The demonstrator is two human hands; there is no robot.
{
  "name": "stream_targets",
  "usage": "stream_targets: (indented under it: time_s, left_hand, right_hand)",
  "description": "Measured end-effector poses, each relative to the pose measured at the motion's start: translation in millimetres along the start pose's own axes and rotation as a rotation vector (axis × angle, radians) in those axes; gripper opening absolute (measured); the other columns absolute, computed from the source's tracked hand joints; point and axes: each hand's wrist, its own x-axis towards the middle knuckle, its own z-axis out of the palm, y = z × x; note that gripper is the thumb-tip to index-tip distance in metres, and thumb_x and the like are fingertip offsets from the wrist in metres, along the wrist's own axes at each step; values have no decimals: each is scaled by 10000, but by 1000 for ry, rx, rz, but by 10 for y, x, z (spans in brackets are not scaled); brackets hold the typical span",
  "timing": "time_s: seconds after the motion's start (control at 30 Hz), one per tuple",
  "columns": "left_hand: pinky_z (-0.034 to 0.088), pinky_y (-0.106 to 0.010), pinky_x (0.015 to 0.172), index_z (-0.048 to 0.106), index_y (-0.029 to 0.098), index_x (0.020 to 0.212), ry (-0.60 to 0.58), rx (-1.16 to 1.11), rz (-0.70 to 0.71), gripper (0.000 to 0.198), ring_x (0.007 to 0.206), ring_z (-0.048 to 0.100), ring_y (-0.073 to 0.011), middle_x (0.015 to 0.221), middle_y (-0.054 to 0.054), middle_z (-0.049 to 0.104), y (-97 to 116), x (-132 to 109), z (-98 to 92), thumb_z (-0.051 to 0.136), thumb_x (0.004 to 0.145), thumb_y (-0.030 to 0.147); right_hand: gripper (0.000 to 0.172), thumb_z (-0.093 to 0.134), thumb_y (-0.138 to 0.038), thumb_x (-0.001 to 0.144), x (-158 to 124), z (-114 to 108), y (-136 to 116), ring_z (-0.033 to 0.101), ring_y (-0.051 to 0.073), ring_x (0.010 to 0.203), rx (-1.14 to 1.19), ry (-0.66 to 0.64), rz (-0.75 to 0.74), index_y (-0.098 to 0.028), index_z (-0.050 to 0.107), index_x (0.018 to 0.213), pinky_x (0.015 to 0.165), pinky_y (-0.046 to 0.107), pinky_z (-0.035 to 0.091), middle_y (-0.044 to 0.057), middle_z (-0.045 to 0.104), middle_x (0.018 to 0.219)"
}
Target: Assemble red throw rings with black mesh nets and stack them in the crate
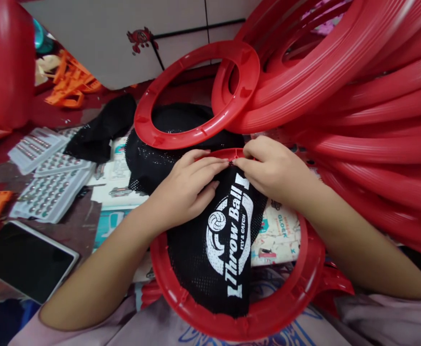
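A red plastic ring point(174, 288) lies in front of me, partly over my lap. Black mesh fabric point(196, 259) with white "Throw Ball" print covers its left part, while the right part of the opening is uncovered. At the far rim my left hand point(188, 187) presses the mesh edge with its fingertips. My right hand point(275, 166) pinches the mesh at the same spot, thumb and fingers together. Both hands nearly meet there. Behind them, another red ring point(196, 134) rests on a heap of black mesh point(141, 163).
Stacked red rings point(340, 110) fill the right side. To the left are clear trays point(48, 192) of small metal pieces, a phone or tablet point(26, 259), black cloth point(102, 129) and orange plastic parts point(69, 79). A pale panel point(98, 43) stands at the back.
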Motion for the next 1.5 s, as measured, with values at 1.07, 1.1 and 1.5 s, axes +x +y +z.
stream_targets:
  time_s: [1.07, 1.1, 1.5]
  left_hand:
    - [414, -479, 1064, 561, 64, 1276, -89, 198, -90, 398, 1202, 469, -301, 1298, -184, 532, 50, -59, 5, 434, 916, 179]
    - [415, -478, 1061, 563, 67, 1274, -86, 198, -101, 395, 1197, 471, -300, 1295, -183, 534, 55, -60, 0, 434, 919, 183]
    - [475, -528, 935, 417, 143, 1406, -152, 233, -205, 545, 1081, 528, -314, 1161, -154, 525, 17, -124, -214, 518, 885, 267]
  right_hand:
    - [195, 541, -164, 892, -97, -170, -115, 564, 185, 723, 66, -302, 71, -195, 702, 997, 602, 306, 265, 35, 641, 787]
    - [181, 546, -172, 891, -98, -196, -146, 573, 187, 723, 61, -339, 96, -197, 700, 982, 593, 306, 253, 34, 644, 788]
    - [259, 432, -151, 890, -100, -157, -229, 506, 173, 713, 187, -101, 87, -155, 690, 867, 613, 289, 305, 67, 592, 812]
